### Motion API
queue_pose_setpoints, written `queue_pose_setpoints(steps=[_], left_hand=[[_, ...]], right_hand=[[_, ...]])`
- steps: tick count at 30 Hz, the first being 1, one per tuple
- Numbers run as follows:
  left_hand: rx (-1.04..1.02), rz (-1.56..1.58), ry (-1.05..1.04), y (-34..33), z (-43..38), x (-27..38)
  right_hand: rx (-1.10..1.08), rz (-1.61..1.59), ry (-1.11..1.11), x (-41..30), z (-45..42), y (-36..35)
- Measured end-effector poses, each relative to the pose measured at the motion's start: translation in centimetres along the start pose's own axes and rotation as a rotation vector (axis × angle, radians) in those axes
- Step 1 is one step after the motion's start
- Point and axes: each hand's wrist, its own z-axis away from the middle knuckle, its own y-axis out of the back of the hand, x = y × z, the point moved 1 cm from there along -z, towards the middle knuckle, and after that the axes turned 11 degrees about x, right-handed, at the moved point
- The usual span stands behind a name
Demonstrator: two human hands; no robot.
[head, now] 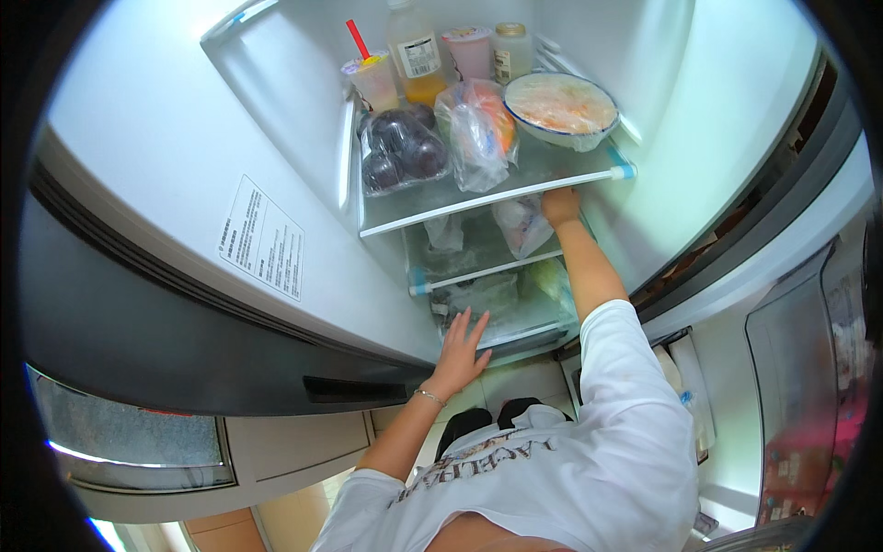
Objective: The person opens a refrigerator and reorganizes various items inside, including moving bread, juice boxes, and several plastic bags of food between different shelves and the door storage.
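My right hand (561, 207) reaches under the upper glass shelf (441, 215) of a refrigerator, beside a clear plastic bag (523, 224) on the shelf below. Its fingers are partly hidden, so whether they grip the bag is not visible. With fingers spread and nothing in it, my left hand (461, 355) hovers before the lowest compartment. A second thin plastic bag (444, 233) lies farther left on the middle level. Below, a bag with pale green contents (552, 281) rests at the right, probably a leafy vegetable.
The upper shelf holds wrapped dark round fruit (400, 152), a bagged orange item (483, 131), a film-covered bowl (560, 107), a bottle (417, 58), a lidded jar (512, 52), and sealed cups (468, 52). An open door (731, 386) with bins stands right; the fridge wall (172, 172) borders the left.
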Motion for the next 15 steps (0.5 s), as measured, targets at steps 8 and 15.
queue_pose_setpoints(steps=[8, 15], left_hand=[[0.115, 0.252, 0.033, -3.2, -11.1, -1.2], [-0.098, 0.782, 0.594, -7.1, -18.0, -0.2]], right_hand=[[-0.284, -1.046, -0.959, -2.2, 4.0, -0.9], [-0.136, -0.441, -0.474, -0.8, 6.2, 0.0]])
